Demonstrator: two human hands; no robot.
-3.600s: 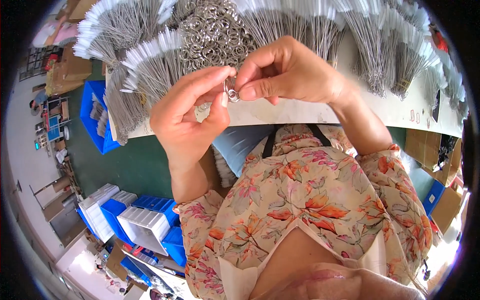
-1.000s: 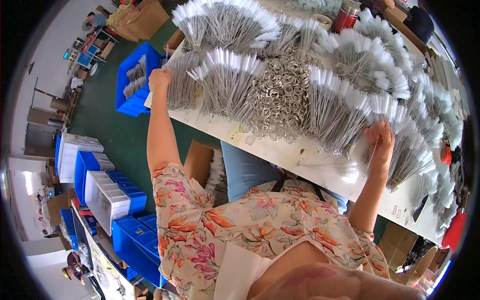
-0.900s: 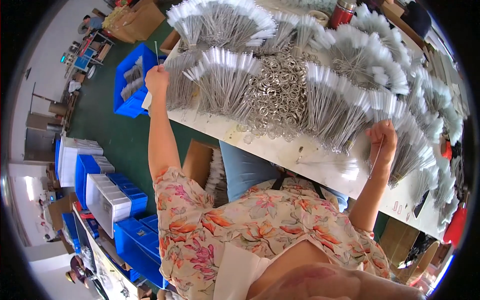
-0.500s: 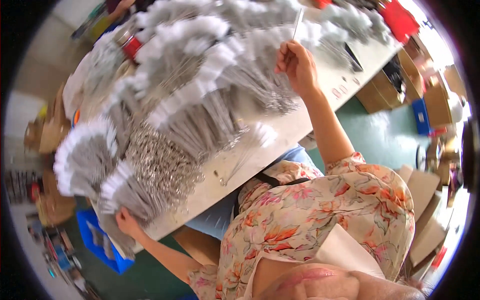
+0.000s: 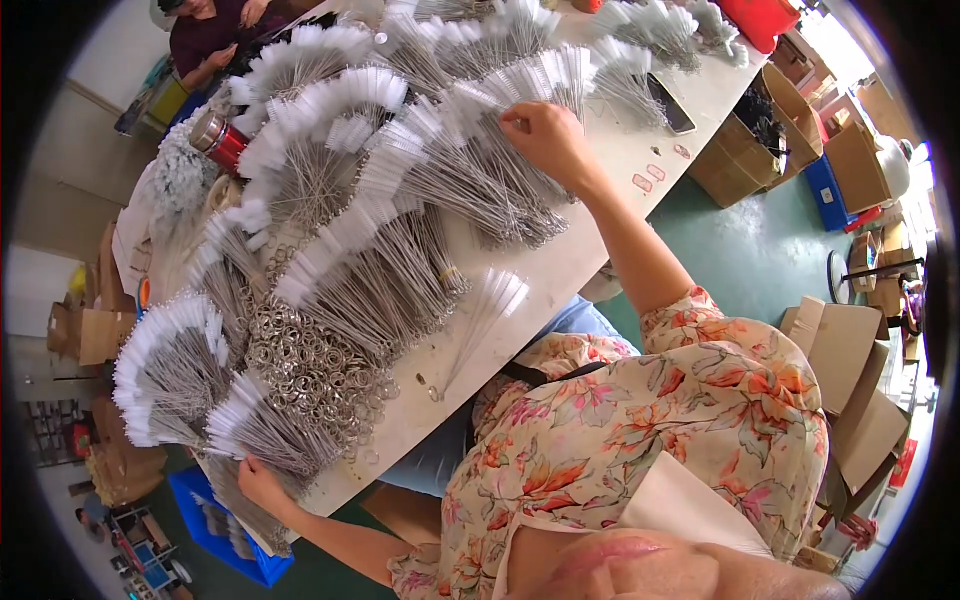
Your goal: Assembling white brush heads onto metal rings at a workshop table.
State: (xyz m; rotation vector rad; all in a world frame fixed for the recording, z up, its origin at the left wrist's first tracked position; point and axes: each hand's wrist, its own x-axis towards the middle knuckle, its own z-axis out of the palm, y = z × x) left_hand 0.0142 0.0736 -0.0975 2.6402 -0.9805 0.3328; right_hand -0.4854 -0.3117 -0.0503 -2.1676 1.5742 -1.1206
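Observation:
Bundles of thin wire-handled brushes with white bristles [image 5: 400,155] lie across the table. My right hand [image 5: 548,135] is over the far right bundle, fingers curled in a pinch; what they hold, if anything, does not show. At the near left corner my left hand [image 5: 262,485] has its fingers bent together beside a small fan of brushes [image 5: 265,425]; I cannot make out what is in them. Between the bundles is a heap of metal rings [image 5: 305,345]. A few loose brushes [image 5: 490,310] lie near the table's front edge.
The white table [image 5: 535,250] carries a red flask [image 5: 222,142], a phone [image 5: 672,105] and a red bag [image 5: 755,20]. A blue crate [image 5: 225,530] stands below the left corner, and cardboard boxes [image 5: 740,150] are at the right. Another person [image 5: 215,40] sits across the table.
My right hand has come down and left onto the brushes; the thin white stick that stood up from its fingers no longer shows. My left hand stays by the small fan. The view has shifted slightly.

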